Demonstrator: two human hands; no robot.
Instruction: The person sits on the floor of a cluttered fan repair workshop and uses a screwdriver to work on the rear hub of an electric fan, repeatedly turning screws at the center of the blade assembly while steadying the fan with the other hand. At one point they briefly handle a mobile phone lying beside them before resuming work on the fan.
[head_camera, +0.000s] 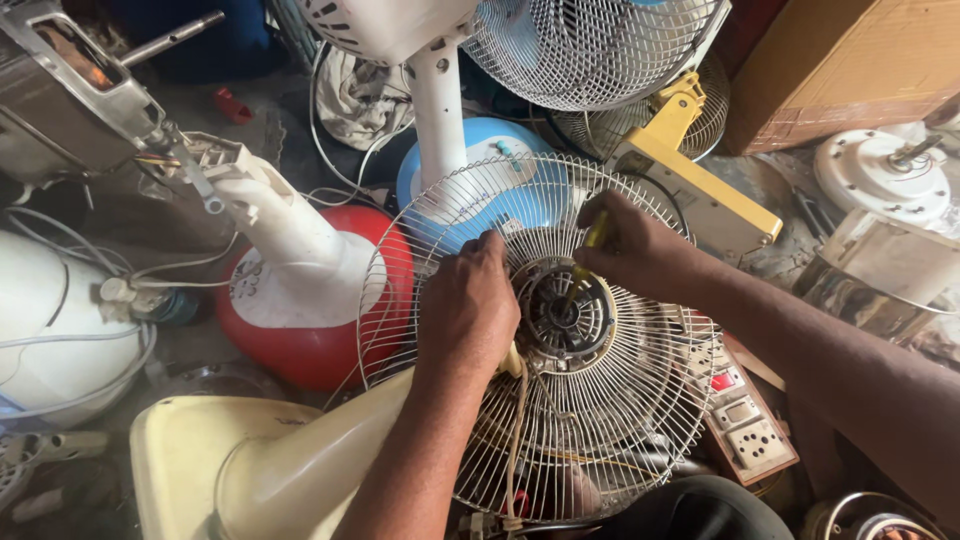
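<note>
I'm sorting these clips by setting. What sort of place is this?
Most likely a cluttered fan repair workshop. The left hand steadies a wire fan guard while the right hand works a screwdriver at its hub; other fan stands and a switchboard crowd around.

cluttered dusty floor, cardboard box at the back.

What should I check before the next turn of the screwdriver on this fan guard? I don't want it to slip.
1. Right hand grips the screwdriver: ok.
2. Tip seated in a screw at the hub: cannot tell, too small.
3. Left hand steadies the wire guard: ok.
4. Loose cord clear of the hub: not ok, it hangs just beside it.
5. Switch box off: cannot tell.
</note>
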